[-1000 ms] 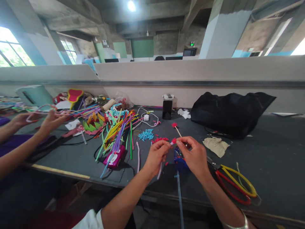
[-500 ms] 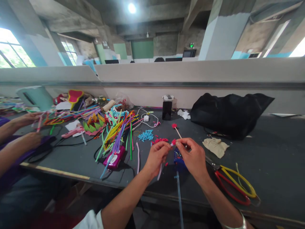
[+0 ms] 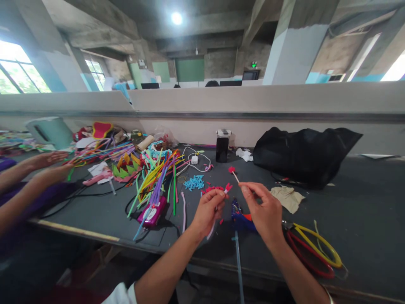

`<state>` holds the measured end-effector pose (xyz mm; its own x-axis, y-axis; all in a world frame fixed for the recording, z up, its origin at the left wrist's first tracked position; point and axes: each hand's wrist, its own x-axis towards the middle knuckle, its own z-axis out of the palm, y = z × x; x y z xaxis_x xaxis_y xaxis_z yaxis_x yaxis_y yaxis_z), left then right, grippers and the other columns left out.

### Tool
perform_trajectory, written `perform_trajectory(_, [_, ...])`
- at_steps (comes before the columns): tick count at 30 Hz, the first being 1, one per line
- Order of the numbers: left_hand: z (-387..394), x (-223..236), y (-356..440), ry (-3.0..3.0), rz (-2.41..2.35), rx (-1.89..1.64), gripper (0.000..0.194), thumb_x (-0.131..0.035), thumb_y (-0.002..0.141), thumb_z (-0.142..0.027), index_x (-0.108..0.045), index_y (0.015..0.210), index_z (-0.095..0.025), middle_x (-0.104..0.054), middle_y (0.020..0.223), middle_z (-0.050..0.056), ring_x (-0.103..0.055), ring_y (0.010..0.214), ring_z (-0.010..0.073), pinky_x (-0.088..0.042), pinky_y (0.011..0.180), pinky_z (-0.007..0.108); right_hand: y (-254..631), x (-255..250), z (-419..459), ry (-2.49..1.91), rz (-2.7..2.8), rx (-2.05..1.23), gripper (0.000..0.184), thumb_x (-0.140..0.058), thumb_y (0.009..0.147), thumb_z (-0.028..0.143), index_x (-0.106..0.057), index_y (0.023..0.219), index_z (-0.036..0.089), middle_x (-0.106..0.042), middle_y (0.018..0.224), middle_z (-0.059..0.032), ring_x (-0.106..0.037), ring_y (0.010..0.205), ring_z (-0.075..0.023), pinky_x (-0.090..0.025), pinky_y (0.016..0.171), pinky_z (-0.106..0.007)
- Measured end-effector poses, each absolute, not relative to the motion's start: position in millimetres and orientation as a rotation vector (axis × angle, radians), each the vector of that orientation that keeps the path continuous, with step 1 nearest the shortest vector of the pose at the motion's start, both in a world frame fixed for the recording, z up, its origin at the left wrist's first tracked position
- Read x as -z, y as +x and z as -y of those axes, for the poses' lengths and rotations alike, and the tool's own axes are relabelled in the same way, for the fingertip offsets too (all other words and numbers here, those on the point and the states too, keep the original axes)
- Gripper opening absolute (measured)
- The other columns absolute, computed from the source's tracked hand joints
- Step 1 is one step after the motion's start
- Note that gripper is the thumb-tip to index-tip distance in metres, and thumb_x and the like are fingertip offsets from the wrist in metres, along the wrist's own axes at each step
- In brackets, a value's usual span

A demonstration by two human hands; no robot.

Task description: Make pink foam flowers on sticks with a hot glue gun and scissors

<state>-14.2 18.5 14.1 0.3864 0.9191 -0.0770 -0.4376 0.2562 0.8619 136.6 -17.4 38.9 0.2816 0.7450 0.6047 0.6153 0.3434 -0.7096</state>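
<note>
Pinched between the thumb and fingers of my left hand (image 3: 207,213) is a pale pink pipe cleaner piece with small red petals (image 3: 228,187) at its tip. My right hand (image 3: 262,209) is closed on a thin pale stick (image 3: 236,176) that carries a red fluffy head (image 3: 232,169). Partly under the right hand lies a blue glue gun (image 3: 239,217), a clear glue stick (image 3: 238,264) running out of it past the table edge. Loose red pieces (image 3: 212,189) lie just beyond my left hand, next to a heap of blue pieces (image 3: 194,182).
Scissors (image 3: 316,249) with yellow and red handles lie at right, near a beige cloth (image 3: 288,199) and a black bag (image 3: 300,156). Pipe cleaners (image 3: 158,173) rest over a purple box (image 3: 153,213). A phone (image 3: 222,150) stands behind. A co-worker's hands (image 3: 52,169) are at left.
My right hand has moved right, away from the red petals, which now show spread at the left fingertips. The co-worker's hands have moved toward the pipe cleaners.
</note>
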Motion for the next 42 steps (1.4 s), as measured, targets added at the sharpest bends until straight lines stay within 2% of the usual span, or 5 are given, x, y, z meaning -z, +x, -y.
perform_trajectory(4, [-17.2, -15.7, -13.8, 0.903, -0.628, -1.038, 0.026, -0.071, 0.079, -0.04, -0.065, 0.08, -0.015, -0.045, 0.054, -0.005, -0.028, 0.043, 0.0043, -0.015, 0.041, 0.02, 141.0, -46.4, 25.6, -1.381, 1.351, -0.151, 0.021, -0.059, 0.089, 0.041, -0.072, 0.09, 0.025, -0.072, 0.088, 0.0011, -0.062, 0.074, -0.0135, -0.046, 0.072, -0.025])
perform_trajectory(10, [-14.8, -14.4, -12.5, 0.907, -0.612, -1.122, 0.026, -0.076, 0.075, -0.039, -0.067, 0.081, -0.015, -0.053, 0.065, -0.002, -0.038, 0.051, 0.0054, -0.021, 0.045, 0.02, 134.5, -49.2, 33.1, -1.353, 1.408, -0.231, 0.021, -0.058, 0.089, 0.042, -0.071, 0.089, 0.025, -0.073, 0.088, 0.001, -0.064, 0.077, -0.0144, -0.047, 0.071, -0.025])
perform_trajectory(21, [-17.5, -13.6, -14.3, 0.923, -0.616, -1.212, 0.023, -0.075, 0.077, -0.037, -0.068, 0.084, -0.016, -0.053, 0.061, -0.003, -0.032, 0.046, 0.004, -0.018, 0.045, 0.021, 135.2, -45.5, 31.2, -1.401, 1.552, -0.301, 0.028, -0.052, 0.091, 0.044, -0.071, 0.089, 0.023, -0.072, 0.086, -0.0022, -0.065, 0.074, -0.0169, -0.048, 0.07, -0.028])
perform_trajectory(31, [-24.4, -18.8, -20.7, 0.897, -0.586, -1.249, 0.031, -0.073, 0.077, -0.042, -0.07, 0.083, -0.012, -0.054, 0.062, -0.001, -0.04, 0.048, 0.0048, -0.026, 0.046, 0.02, 162.0, -6.6, 23.4, -1.923, 2.222, -0.099, 0.038, -0.053, 0.081, 0.019, -0.062, 0.118, 0.016, -0.068, 0.11, -0.0129, -0.06, 0.104, -0.0279, -0.041, 0.092, -0.039])
perform_trajectory(42, [-27.1, -15.5, -23.3, 0.914, -0.558, -1.255, 0.03, -0.071, 0.079, -0.042, -0.069, 0.088, -0.014, -0.053, 0.059, -0.003, -0.034, 0.045, 0.0035, -0.023, 0.045, 0.02, 168.9, 19.6, 32.8, -2.076, 2.208, -0.273, 0.043, -0.054, 0.076, 0.015, -0.059, 0.118, 0.013, -0.065, 0.102, -0.0159, -0.062, 0.098, -0.0286, -0.042, 0.085, -0.036])
